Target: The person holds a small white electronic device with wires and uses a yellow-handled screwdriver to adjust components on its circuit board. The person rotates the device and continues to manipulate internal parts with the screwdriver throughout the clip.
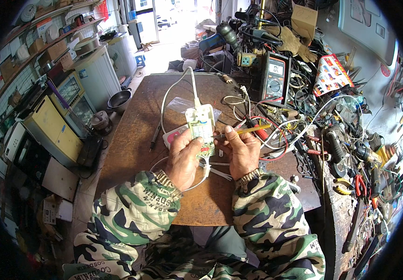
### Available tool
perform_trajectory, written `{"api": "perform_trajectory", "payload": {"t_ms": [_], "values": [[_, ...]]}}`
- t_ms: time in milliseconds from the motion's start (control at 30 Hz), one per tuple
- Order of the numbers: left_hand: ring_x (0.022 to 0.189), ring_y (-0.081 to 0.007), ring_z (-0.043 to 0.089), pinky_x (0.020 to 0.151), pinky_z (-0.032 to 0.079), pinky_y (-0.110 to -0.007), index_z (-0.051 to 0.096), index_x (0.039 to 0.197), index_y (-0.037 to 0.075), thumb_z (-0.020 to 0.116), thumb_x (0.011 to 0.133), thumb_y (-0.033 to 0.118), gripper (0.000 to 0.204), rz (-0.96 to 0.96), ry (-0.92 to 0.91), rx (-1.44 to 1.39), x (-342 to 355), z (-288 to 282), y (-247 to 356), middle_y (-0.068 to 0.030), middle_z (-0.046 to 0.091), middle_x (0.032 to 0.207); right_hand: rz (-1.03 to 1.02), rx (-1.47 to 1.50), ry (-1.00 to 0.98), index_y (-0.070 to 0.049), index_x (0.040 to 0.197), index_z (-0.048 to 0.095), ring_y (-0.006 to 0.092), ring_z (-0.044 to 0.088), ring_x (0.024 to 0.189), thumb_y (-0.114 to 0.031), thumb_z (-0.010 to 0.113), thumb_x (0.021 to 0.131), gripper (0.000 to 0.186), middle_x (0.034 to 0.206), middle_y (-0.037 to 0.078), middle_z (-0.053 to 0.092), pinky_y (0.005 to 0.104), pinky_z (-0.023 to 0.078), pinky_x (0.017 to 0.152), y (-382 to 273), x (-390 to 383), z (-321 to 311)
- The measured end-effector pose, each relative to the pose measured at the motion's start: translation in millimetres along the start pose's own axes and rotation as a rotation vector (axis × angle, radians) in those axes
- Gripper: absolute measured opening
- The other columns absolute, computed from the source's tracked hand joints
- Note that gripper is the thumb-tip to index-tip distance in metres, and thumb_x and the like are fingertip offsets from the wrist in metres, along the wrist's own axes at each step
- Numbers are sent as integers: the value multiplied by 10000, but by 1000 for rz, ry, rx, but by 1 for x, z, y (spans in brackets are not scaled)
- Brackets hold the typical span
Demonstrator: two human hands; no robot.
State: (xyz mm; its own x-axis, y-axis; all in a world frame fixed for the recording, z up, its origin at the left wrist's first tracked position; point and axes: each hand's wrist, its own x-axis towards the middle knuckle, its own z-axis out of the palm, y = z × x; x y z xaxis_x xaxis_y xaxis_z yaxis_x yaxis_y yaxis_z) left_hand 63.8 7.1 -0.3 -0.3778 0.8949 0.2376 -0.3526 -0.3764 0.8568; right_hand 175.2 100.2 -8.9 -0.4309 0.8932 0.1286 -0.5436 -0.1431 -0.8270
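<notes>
Head view: a person in camouflage sleeves sits at a brown wooden table, both hands raised over its middle.
Shelves, far left: wall shelves carry brown cardboard boxes and small packets; their labels are too small to make out.
Yellow box: a yellow appliance with a window-fronted one behind it stands on the floor left of the table.
Black pen: a dark pen-like tool lies on the table left of the hands.
Left hand: the left hand is closed around the lower end of the white plastic case, thumb on its face.
White plastic case: held upright above the table centre, opened so a pale green board shows inside; a white cord runs from its top in a loop across the table.
Handling: it looks light and stiff, the shell smooth and a little slippery, the board inside probably fragile. Best gripped by the outer edges of the shell, not by the cord or the board.
Pink piece: a white and pink flat part lies on the table just behind the left hand.
Right hand: the right hand grips a yellow-handled screwdriver, its tip toward the case.
Meter: a dark multimeter with a grey screen stands beyond the hands.
Red card: a red and white printed blister card leans among the wires to the right.
Cardboard box: a brown carton sits at the top, above the tangle of tools.
</notes>
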Motion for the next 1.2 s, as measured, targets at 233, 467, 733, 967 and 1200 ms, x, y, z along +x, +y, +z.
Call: {"api": "perform_trajectory", "payload": {"t_ms": [233, 467, 733, 967, 1200], "values": [[1048, -223, 624, 938, 497, -363, 507, 1300, -34, 461, 965, 59, 351, -17, 5, -51, -1, 2, 0, -147, 627, 1187, 35, 30, 33, 20, 885, 647, 154, 656, 661, -173, 692, 899, 198, 797, 101, 695, 268, 538, 598, 5, 2, -5], [1012, -191, 631, 924, 485, -315, 521, 1280, -43, 431, 970, 62, 340, -46, -21, -52, -2, 3, 6, -139, 642, 1156, 67, 87, -20, -22, 883, 602, 177, 661, 681, -133, 642, 929, 127, 814, 110, 683, 314, 589, 650, -5, -2, 0], [1039, -231, 633, 932, 500, -358, 504, 1295, -49, 469, 963, 89, 361, -38, -33, -44, -2, 1, 8, -155, 633, 1176, 69, 76, -9, -21, 864, 612, 170, 651, 656, -137, 644, 928, 136, 740, 69, 647, 309, 593, 634, -6, -1, 1], [1038, -228, 633, 931, 501, -357, 500, 1294, -54, 473, 965, 95, 362, -37, -34, -22, -1, 1, 7, -154, 635, 1172, 50, 75, -10, -24, 863, 614, 171, 658, 662, -139, 645, 928, 135, 741, 72, 653, 310, 594, 633, 1, 3, -4], [1036, -222, 633, 925, 506, -356, 501, 1296, -46, 464, 969, 91, 357, -44, -21, -47, -1, -2, 4, -154, 633, 1174, 40, 76, -42, -18, 882, 609, 189, 668, 679, -136, 639, 931, 132, 794, 106, 680, 311, 589, 641, 0, 3, -3]]}}
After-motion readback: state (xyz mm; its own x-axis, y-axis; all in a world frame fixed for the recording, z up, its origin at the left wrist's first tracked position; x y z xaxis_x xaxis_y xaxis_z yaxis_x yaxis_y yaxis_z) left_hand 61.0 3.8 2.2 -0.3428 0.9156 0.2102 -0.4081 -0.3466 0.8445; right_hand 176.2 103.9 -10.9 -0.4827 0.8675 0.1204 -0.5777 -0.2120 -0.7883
